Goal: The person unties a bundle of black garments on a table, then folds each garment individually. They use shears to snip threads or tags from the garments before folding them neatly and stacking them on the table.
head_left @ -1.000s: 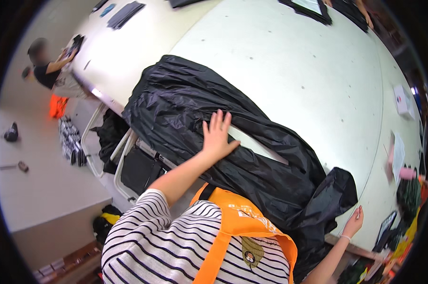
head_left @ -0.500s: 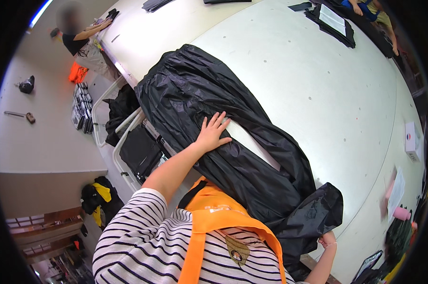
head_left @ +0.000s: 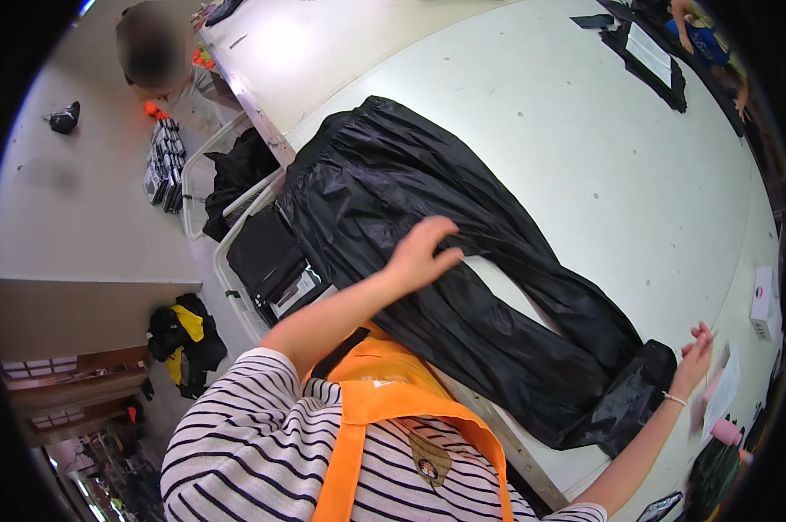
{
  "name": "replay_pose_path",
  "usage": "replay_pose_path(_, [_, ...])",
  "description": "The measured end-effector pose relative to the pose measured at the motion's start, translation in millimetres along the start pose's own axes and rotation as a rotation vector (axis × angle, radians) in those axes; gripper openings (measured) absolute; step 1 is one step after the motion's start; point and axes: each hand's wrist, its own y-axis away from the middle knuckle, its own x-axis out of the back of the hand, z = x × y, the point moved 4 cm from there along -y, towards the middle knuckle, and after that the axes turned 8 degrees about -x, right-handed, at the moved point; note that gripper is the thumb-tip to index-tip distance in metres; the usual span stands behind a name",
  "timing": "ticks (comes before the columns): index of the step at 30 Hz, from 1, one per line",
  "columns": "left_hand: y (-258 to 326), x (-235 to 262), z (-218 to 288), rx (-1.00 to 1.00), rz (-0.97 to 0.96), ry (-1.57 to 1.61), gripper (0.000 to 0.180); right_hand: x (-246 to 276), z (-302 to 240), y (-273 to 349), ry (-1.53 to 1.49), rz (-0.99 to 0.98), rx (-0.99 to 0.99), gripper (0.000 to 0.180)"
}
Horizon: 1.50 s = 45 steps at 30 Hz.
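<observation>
A pair of black trousers with an elastic waist lies spread across the white table, its waist at the far left and its legs running towards the near right. My left hand is over the crotch of the trousers, thumb apart from loosely bent fingers, gripping nothing; whether it touches the cloth I cannot tell. Just beyond the leg hems, to their right, my right hand is raised with its fingers partly stretched and nothing held in it.
White baskets with black garments stand against the table's left edge. A person is at the upper left, another person's arm at the upper right. A dark garment with paper, a white box and a pink spool lie rightward.
My right hand has let go of the trouser hem and moved up and right. The legs now lie flatter and straighter. My left hand has lifted its spread fingers into a loose curl.
</observation>
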Motion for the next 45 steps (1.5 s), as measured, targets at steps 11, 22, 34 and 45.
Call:
replay_pose_path(11, [-152,130,-282,0.304,0.151,-0.357,0.044,-365,-232,167,-0.303,-0.672,-0.106,0.024])
replay_pose_path(22, [-168,128,-316,0.263,0.058,-0.139,0.013,-525,-333,173,-0.167,-0.756,-0.061,0.017])
replay_pose_path(34, [-179,124,-323,0.128,0.129,0.03,0.018,-617,-354,151,0.075,-0.674,-0.031,0.028])
replay_pose_path(45, [-184,110,-348,0.264,0.151,0.202,0.008,-631,-338,159,0.016,-0.632,-0.079,0.027])
